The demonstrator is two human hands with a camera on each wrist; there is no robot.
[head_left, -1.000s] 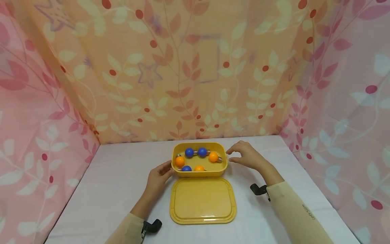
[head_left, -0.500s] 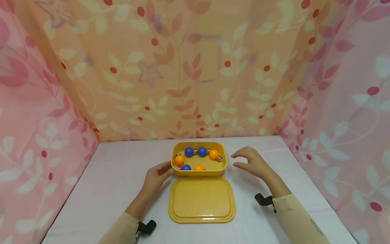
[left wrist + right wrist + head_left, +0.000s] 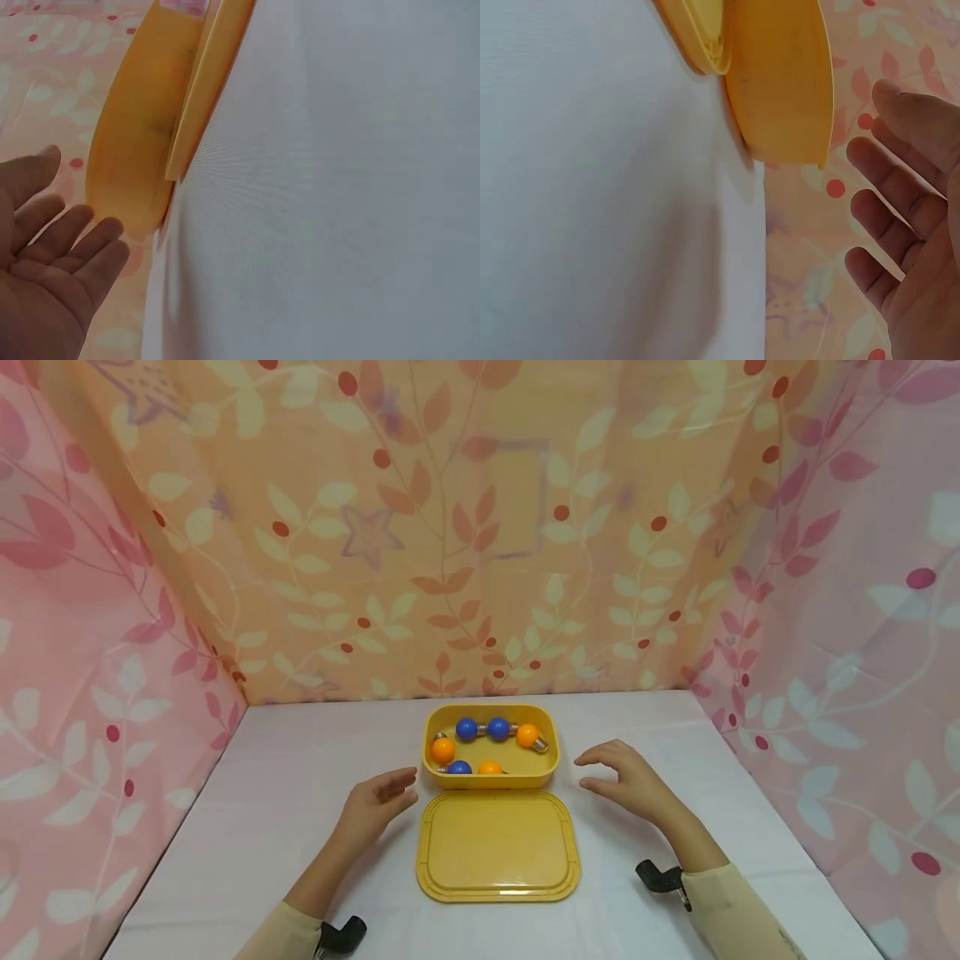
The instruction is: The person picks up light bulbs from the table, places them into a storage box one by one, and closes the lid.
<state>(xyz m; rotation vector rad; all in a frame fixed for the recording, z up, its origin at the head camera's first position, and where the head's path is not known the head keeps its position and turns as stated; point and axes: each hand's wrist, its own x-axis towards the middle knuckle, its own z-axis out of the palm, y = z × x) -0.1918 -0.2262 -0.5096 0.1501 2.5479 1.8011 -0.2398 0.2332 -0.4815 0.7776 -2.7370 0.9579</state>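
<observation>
A yellow plastic box [image 3: 491, 782] stands uncovered on the table, with blue and orange bulbs lying inside. A blue bulb [image 3: 467, 729] and a second blue bulb [image 3: 498, 729] lie along its far side, an orange bulb [image 3: 527, 737] at its right end and another orange bulb [image 3: 443, 749] at its left. The near wall partly hides two more. In front of the box lies its flat yellow lid [image 3: 498, 846]. Just left of the box, my left hand [image 3: 371, 807] is apart from it, fingers loosely bent. My right hand [image 3: 628, 783] hovers to its right, thumb and fingers spread, holding nothing.
White cloth covers the table [image 3: 300, 760]. A patterned curtain [image 3: 450, 527] rises behind its far edge, and pink patterned curtains [image 3: 97, 693] close off both sides. Each wrist carries a small black camera [image 3: 343, 935].
My left hand has come away from the box's left side, down and to the left. My right hand has drawn back from the right side toward me. The bulb at the right has turned slightly.
</observation>
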